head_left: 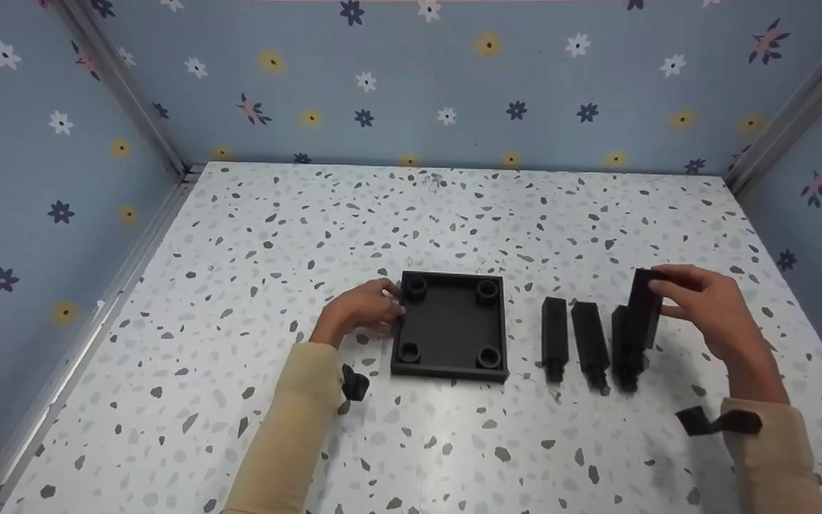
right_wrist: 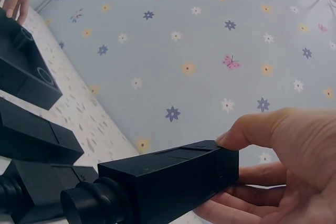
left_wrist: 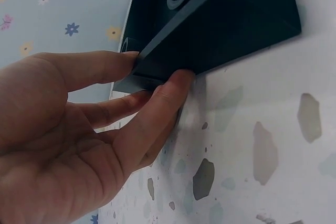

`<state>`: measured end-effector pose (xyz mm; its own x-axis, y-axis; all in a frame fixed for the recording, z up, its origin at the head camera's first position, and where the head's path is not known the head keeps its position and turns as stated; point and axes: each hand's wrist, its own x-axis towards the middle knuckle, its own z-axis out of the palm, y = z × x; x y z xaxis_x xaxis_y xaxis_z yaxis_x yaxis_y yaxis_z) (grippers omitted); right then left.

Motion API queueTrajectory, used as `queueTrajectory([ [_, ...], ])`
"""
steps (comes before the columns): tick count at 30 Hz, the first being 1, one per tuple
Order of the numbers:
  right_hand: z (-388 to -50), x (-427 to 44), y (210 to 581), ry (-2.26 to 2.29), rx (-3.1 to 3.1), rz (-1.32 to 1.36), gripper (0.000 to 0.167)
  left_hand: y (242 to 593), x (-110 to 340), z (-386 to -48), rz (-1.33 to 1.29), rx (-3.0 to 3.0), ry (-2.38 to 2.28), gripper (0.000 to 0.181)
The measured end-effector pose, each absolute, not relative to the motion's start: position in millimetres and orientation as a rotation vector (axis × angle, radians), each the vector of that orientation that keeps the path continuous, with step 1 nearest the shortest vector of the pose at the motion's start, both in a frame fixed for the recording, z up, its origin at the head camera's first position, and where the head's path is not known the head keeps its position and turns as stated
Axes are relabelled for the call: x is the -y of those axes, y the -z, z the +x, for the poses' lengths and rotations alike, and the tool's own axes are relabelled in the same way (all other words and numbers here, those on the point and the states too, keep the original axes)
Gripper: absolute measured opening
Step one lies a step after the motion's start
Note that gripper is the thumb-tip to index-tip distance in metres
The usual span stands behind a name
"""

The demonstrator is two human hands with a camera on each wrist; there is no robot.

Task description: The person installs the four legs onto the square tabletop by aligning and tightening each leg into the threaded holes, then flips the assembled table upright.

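Observation:
A shallow black square panel (head_left: 450, 325) lies on the table, its raised rim up and a round socket in each corner. At its left edge is my left hand (head_left: 367, 307); in the left wrist view the thumb and fingers (left_wrist: 170, 93) pinch the rim. My right hand (head_left: 714, 310) holds a black furniture leg (head_left: 643, 307) by its wide end, thumb on one side and fingers on the other. The leg's ridged round peg (right_wrist: 97, 203) points away from that hand. Part of another leg (head_left: 618, 343) shows behind the held one.
Two more black legs, one (head_left: 555, 332) nearer the panel and one (head_left: 589, 335) beside it, lie with their pegs toward me. The speckled white table (head_left: 297, 214) is bounded by flowered blue walls (head_left: 447, 78) at the back and sides.

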<state>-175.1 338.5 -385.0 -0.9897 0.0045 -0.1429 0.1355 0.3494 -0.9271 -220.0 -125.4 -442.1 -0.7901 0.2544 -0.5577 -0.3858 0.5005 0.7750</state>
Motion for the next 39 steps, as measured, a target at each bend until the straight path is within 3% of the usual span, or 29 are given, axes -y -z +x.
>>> queueTrajectory([
  [8, -178, -319, 378, 1.789, -2.540, 0.080, 0.056, 442, 125, -220, -0.090, -2.142, -1.277, 0.045],
  [15, -182, -301, 375, 1.958, -2.478, 0.013, 0.048, 443, 125, -220, -0.082, -2.141, -1.278, 0.045],
  [39, -200, -234, 379, 1.969, -2.577, -0.226, 0.044, 442, 124, -221, -0.105, -2.124, -1.295, 0.042],
])
